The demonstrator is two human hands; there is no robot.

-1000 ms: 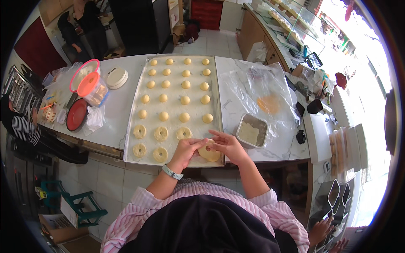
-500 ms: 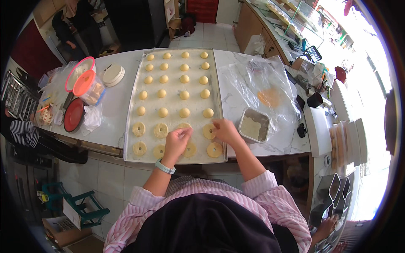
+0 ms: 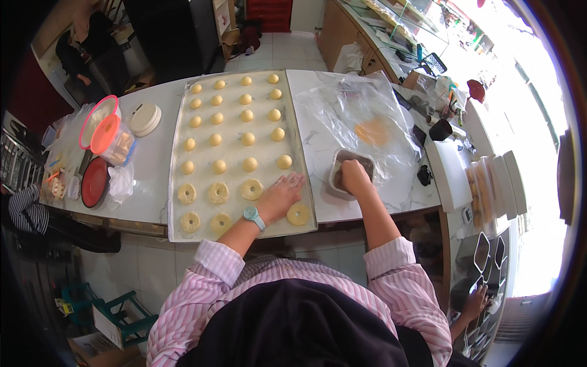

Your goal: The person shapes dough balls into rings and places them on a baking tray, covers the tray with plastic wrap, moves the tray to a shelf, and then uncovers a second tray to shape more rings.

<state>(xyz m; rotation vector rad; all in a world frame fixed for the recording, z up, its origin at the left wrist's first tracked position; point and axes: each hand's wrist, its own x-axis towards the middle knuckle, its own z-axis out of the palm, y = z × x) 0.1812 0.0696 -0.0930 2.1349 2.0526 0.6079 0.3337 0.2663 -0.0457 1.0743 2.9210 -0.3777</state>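
A large metal tray (image 3: 232, 150) carries several rows of round dough balls (image 3: 250, 164). Flattened dough rings (image 3: 218, 192) with small holes fill its two nearest rows. My left hand (image 3: 281, 196) lies with outstretched fingers over the tray's near right part and hides at least one piece there. Just below its fingers, a dough ring (image 3: 298, 214) stays in sight. To the right of the tray stands a square metal container (image 3: 336, 183) with pale powder, seen earlier. My right hand (image 3: 353, 176) reaches down into it, its fingertips hidden.
Clear plastic sheeting (image 3: 342, 101) with an orange patch is spread beyond the container. Left of the tray are round white lids (image 3: 145, 119), an orange-lidded tub (image 3: 113, 140) and a red bowl (image 3: 95, 182). A white box (image 3: 450, 174) stands at the right edge.
My right hand has left a dough ring at the tray's right side and gone into the metal container. My left hand has shifted right and flattened out. The whole view has turned slightly.
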